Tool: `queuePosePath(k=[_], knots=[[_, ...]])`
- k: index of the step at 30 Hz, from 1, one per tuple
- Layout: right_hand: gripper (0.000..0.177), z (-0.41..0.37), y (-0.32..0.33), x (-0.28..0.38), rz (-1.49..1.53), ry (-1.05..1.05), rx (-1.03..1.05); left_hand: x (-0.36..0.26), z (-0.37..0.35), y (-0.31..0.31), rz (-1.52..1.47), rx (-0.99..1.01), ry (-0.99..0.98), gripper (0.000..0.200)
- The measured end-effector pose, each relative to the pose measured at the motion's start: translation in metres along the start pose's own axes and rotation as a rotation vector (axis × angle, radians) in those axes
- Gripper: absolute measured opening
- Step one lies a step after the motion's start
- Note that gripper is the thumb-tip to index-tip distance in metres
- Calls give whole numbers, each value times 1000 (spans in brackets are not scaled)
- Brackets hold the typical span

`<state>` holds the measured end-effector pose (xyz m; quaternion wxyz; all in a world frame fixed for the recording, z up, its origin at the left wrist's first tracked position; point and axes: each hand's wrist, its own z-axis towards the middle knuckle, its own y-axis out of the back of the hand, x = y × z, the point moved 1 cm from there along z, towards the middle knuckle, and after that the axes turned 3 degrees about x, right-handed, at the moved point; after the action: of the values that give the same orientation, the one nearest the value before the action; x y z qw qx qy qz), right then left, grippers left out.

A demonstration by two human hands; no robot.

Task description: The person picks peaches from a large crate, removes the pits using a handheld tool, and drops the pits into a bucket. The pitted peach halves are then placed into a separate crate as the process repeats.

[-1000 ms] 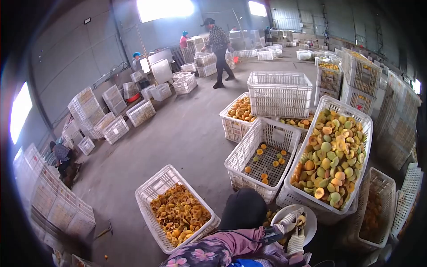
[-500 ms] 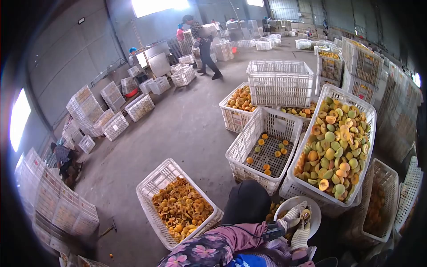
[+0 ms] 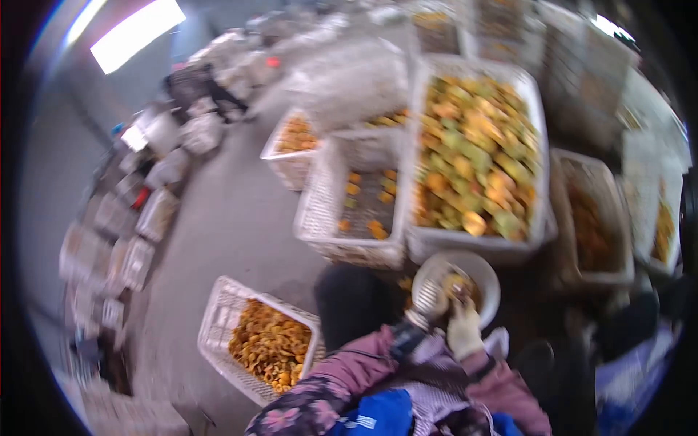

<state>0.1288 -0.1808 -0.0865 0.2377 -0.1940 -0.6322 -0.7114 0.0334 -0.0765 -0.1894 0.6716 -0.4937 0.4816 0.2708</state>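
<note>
Both hands wear whitish gloves and meet over a white bucket point(image 3: 488, 280). My left hand point(image 3: 427, 299) comes in from the left, its fingers curled around a piece of yellowish fruit point(image 3: 456, 282), perhaps an apricot half. My right hand point(image 3: 464, 328) is closed against the same fruit from below; blur hides whether a small tool is in it. Just beyond the bucket stands a large white crate point(image 3: 538, 218) heaped with green and orange fruit halves point(image 3: 476, 152). At lower left, a white crate point(image 3: 212, 330) holds darker orange, hollowed-looking fruit pieces point(image 3: 269, 341).
A crate point(image 3: 313, 232) with a few fruit halves on its floor sits ahead of my dark-clad knee point(image 3: 352, 305). Behind it are more crates, one with orange fruit point(image 3: 298, 136). Another crate point(image 3: 618, 276) stands at right. A person point(image 3: 203, 91) bends among distant crates.
My view has swung right and downward, so crates and bucket appear further left and higher, with blur. The distant person now bends over. My hands stay together at the bucket.
</note>
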Motion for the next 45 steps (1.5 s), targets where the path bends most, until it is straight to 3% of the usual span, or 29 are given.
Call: queuePosePath(k=[2,4,10,14,18,20,21,22,24,25,26,28,29,30,31,32,33,34,35,36,37,38,39,40,41,42,43,44,45], knots=[[38,4,-9,-4,472,-225,45,-107,-18,-74,-114,-44,-46,27],[43,12,25,16,448,-496,205,-107,-17,-75,-167,-130,87,34],[41,11,10,9,739,-406,-41,-115,-13,-82,-365,-113,243,37],[36,12,6,3,656,-429,-24,-108,-11,-81,-318,-139,226,38],[30,13,0,-1,664,-372,-28,-104,-12,-73,-114,-104,174,37],[26,16,6,1,1081,-518,194,-107,-10,-68,253,74,42,35],[22,15,13,3,1157,-565,225,-108,-10,-67,248,63,69,29],[22,15,9,3,1165,-571,212,-105,-12,-69,253,76,77,29],[21,11,-16,-4,796,-438,139,-96,-12,-73,240,-129,22,30],[19,5,-65,-23,387,-231,146,-104,-13,-78,253,-70,0,30],[19,7,-51,-15,392,-236,134,-114,-14,-83,306,-33,22,31],[21,8,-17,5,807,-482,87,-124,-16,-90,74,-85,224,32],[26,9,-2,11,810,-504,120,-124,-16,-88,74,-90,216,32],[26,11,-23,4,808,-497,125,-121,-16,-82,146,-37,141,33],[30,13,-59,-8,708,-353,48,-114,-16,-74,219,21,70,35],[37,8,-81,-18,595,-222,-38,-89,-20,-35,615,69,-149,39],[29,8,-88,-19,368,-311,351,-67,-26,-1,1058,137,-472,42],[31,6,-112,-24,462,-366,352,-71,-28,-24,435,-37,-162,40],[32,9,-68,-10,410,-272,335,-75,-23,-15,168,-68,157,38],[34,6,-34,0,428,-147,114,-67,-15,0,-178,-20,298,40],[42,10,8,18,731,-353,33,-76,-21,-11,275,94,46,42],[50,10,-15,14,914,-308,-16,-66,-26,-3,369,-67,0,43],[47,13,-1,17,854,-368,164,-88,-26,-21,519,2,-88,45],[45,11,9,20,819,-296,213,-91,-27,-20,443,17,12,47],[42,11,-2,21,994,-241,229,-98,-27,-35,420,-37,-31,40],[40,9,5,26,1304,-231,335,-77,-20,4,323,148,124,31],[39,9,14,27,1166,-178,367,-90,-20,-11,353,88,195,29],[41,13,3,35,1382,-112,177,-104,-21,-25,385,24,263,27],[43,8,-8,24,1429,-261,373,-101,-14,-29,183,116,243,28]])
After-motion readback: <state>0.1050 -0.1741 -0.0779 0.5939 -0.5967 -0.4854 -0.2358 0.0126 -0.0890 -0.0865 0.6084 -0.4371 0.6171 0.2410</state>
